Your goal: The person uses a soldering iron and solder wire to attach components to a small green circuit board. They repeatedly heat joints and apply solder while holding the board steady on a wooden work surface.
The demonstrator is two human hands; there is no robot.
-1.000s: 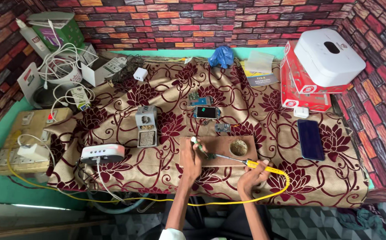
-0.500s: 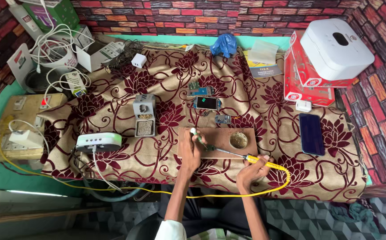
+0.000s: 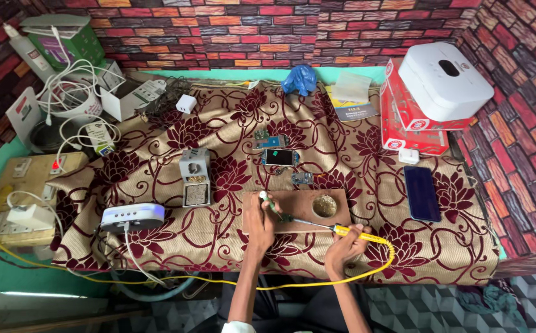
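My right hand [image 3: 344, 246] grips a yellow-handled soldering iron [image 3: 342, 231] whose tip reaches left toward a small green circuit board [image 3: 285, 217] on a wooden block [image 3: 305, 196]. My left hand [image 3: 260, 217] rests on the block beside that board and pinches a thin stick of solder [image 3: 266, 200] with a pale end. A round hollow holding brass wool [image 3: 324, 206] sits in the block's right half. The iron's yellow cord [image 3: 391, 262] loops down off the table's front edge.
Small circuit boards and a phone part [image 3: 278, 156] lie behind the block. A dark phone [image 3: 421, 193] lies to the right, red boxes with a white device [image 3: 444, 80] behind it. A grey stand [image 3: 194, 177], a white unit [image 3: 133, 216], chargers and a switchboard [image 3: 15, 197] stand on the left.
The view has shifted slightly. Both hands stay at the wooden block with the iron and the solder stick still held at the small board.
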